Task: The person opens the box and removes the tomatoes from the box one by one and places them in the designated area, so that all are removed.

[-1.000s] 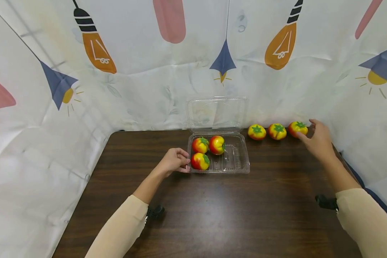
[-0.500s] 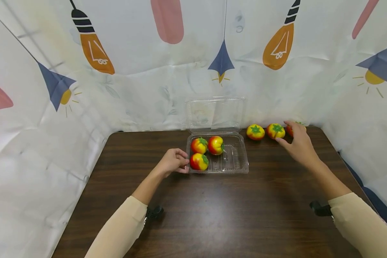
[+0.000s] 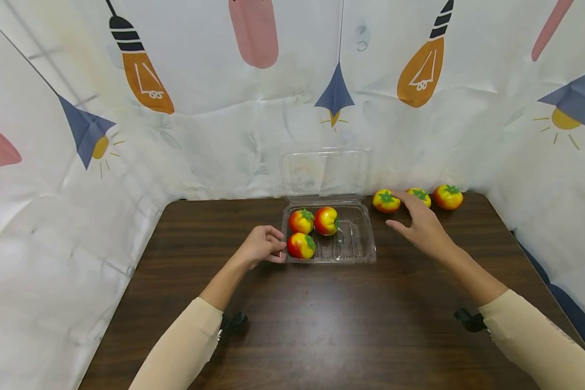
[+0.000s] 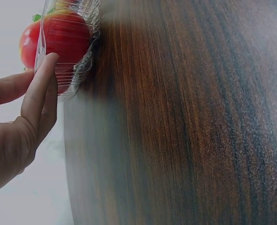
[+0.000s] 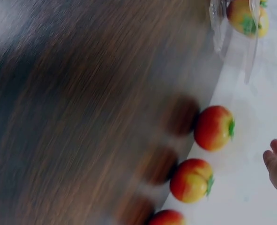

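Note:
A clear plastic clamshell box (image 3: 356, 235) sits at the back middle of the table with its lid (image 3: 326, 173) raised. Inside, towards the left, are three red-and-yellow persimmon-like fruits (image 3: 300, 246) with green leafy tops. My left hand (image 3: 260, 246) pinches the box's left rim between thumb and fingers, as the left wrist view also shows. Three more such fruits stand in a row to the right of the box: a left one (image 3: 386, 201), a middle one (image 3: 421, 196) partly covered by my hand, and a right one (image 3: 448, 197). Near the left one, my right hand (image 3: 423, 228) reaches with spread fingers and holds nothing.
The dark wood-grain table (image 3: 312, 325) ends at the back against a white printed cloth (image 3: 214, 141), which also hangs along both sides. The row of fruits stands close to that back edge. A dark band with a device (image 3: 234, 322) is on each wrist.
My right hand has moved left along the row, from the right fruit past the middle one to the left one. My left hand keeps its place on the box rim.

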A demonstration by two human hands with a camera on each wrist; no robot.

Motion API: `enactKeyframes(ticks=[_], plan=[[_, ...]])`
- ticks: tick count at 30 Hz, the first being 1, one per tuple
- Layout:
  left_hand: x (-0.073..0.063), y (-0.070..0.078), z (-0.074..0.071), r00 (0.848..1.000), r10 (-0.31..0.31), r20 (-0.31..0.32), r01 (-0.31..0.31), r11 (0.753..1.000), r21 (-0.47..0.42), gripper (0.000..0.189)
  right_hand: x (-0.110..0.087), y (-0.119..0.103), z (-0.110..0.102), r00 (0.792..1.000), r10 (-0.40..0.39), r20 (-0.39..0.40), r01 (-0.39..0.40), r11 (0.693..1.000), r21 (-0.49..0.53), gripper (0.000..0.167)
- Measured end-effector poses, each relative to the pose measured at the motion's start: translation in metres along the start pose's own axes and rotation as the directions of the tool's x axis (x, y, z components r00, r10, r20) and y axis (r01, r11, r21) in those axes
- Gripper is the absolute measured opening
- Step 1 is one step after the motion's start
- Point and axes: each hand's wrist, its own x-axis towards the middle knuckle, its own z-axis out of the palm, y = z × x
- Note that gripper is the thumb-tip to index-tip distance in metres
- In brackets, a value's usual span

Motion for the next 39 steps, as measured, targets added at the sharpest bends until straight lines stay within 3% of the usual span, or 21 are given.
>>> enactKeyframes(ticks=[5, 13, 26, 33, 39], plan=[[0.000, -0.001, 0.000, 1.000, 0.002, 0.001, -0.002, 1.000, 0.000, 0.026, 0.007, -0.010, 0.009, 0.998, -0.044, 0.050, 0.044, 0.999, 0.011, 0.071], [0.000, 0.000, 0.000, 1.000, 0.010, 0.005, -0.010, 1.000, 0.012, 0.027, 0.019, -0.022, 0.021, 0.981, -0.040, 0.191, 0.036, 0.999, 0.022, 0.077], [0.000, -0.001, -0.001, 1.000, 0.006, 0.003, -0.006, 1.000, 0.013, 0.027, 0.045, -0.034, 0.044, 0.916, -0.158, 0.370, 0.158, 0.987, 0.029, 0.096], [0.000, -0.001, -0.002, 1.000, 0.006, 0.005, -0.006, 1.000, 0.012, 0.027, 0.056, -0.037, 0.062, 0.884, -0.219, 0.413, 0.224, 0.974, 0.036, 0.100], [0.001, -0.001, -0.002, 1.000, 0.012, 0.007, -0.012, 1.000, 0.010, 0.027, 0.064, -0.037, 0.076, 0.878, -0.238, 0.416, 0.245, 0.969, 0.039, 0.098]])
